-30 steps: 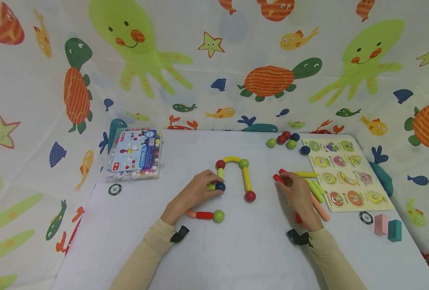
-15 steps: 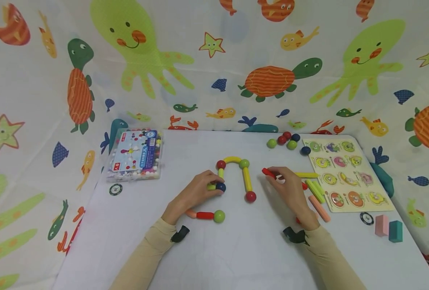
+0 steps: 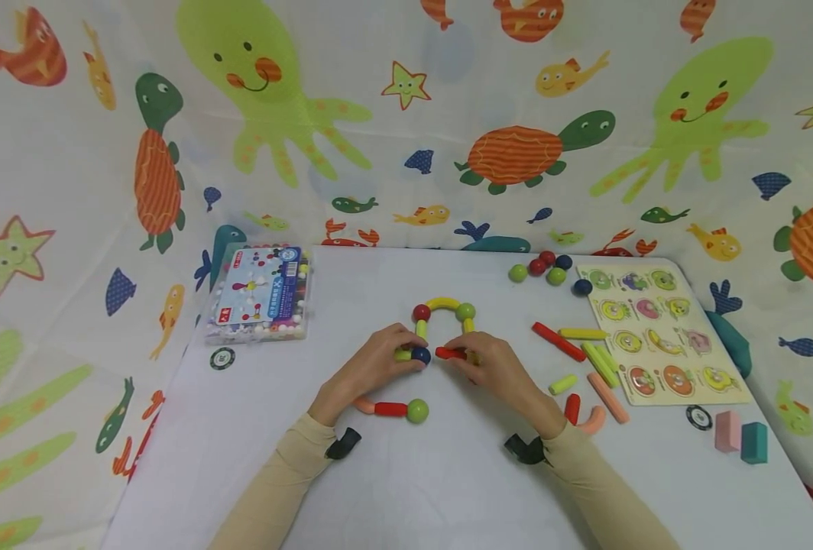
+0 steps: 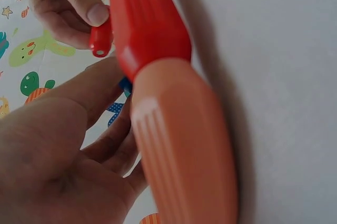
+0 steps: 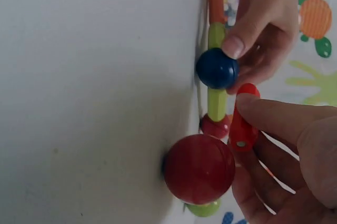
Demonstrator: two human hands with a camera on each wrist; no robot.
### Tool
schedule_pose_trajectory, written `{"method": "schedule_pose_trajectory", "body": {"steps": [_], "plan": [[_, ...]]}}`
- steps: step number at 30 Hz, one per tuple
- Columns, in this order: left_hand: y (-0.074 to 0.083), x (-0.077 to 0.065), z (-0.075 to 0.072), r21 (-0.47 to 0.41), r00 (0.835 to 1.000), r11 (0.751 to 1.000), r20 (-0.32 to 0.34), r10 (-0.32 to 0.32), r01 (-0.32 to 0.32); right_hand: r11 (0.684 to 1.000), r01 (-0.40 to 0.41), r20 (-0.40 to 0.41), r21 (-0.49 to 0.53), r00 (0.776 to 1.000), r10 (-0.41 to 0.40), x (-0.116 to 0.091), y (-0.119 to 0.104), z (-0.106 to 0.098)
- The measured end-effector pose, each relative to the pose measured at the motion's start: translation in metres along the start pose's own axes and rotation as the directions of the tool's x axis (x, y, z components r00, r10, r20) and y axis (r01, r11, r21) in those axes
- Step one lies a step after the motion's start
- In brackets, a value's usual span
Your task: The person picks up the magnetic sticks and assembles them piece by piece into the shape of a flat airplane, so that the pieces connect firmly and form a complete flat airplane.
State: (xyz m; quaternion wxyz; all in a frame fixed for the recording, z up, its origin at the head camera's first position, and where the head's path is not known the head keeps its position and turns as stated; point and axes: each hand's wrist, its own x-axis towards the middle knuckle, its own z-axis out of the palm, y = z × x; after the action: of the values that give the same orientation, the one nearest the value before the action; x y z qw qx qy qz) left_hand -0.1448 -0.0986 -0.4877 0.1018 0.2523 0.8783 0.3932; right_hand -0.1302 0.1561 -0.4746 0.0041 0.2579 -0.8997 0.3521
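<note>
My left hand (image 3: pixel 372 363) pinches a dark blue ball (image 5: pixel 216 68) between thumb and fingers on the table. Yellow-green rods join the ball on two sides, one leading to a red ball (image 3: pixel 421 312), a curved yellow rod (image 3: pixel 442 303) and a green ball (image 3: pixel 465 312). Close to the blue ball, my right hand (image 3: pixel 499 370) pinches a short red rod (image 5: pixel 245 124), its metal-tipped end showing in the right wrist view. A larger-looking red ball (image 5: pixel 199 168) lies below that hand. Near my left wrist, an orange curved rod (image 4: pixel 181 139) joins a red rod (image 3: pixel 390 410) and green ball (image 3: pixel 417 411).
Loose rods (image 3: pixel 599 363) lie to the right, beside a fruit puzzle board (image 3: pixel 712 327). Several balls (image 3: pixel 537 267) sit at the back. A clear box of parts (image 3: pixel 258 294) stands back left. Pink (image 3: pixel 727 431) and teal (image 3: pixel 753 443) blocks stand at right.
My right hand has picked up the short red rod from the pile at right and carried it left, close to the blue ball. My left hand has stayed on the ball.
</note>
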Motion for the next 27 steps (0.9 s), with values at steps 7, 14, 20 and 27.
{"method": "schedule_pose_trajectory", "body": {"steps": [7,14,20,27], "plan": [[0.001,0.001,0.0,0.005,1.0,1.0,0.001,-0.002,0.002,0.998,-0.009,0.077,-0.058,0.997,0.014,0.003,-0.001,0.008],[0.001,0.002,0.0,0.008,1.0,1.0,0.0,0.015,-0.015,0.997,0.0,0.097,-0.072,0.995,0.007,0.003,0.0,0.012],[0.001,0.002,0.0,0.008,1.0,1.0,0.002,0.015,-0.015,0.998,-0.001,0.082,-0.066,0.997,0.006,0.003,0.001,0.015],[0.003,0.002,0.001,0.03,1.0,0.999,0.002,0.028,-0.028,0.999,-0.039,0.038,-0.022,0.998,0.04,-0.001,0.003,0.011]]}}
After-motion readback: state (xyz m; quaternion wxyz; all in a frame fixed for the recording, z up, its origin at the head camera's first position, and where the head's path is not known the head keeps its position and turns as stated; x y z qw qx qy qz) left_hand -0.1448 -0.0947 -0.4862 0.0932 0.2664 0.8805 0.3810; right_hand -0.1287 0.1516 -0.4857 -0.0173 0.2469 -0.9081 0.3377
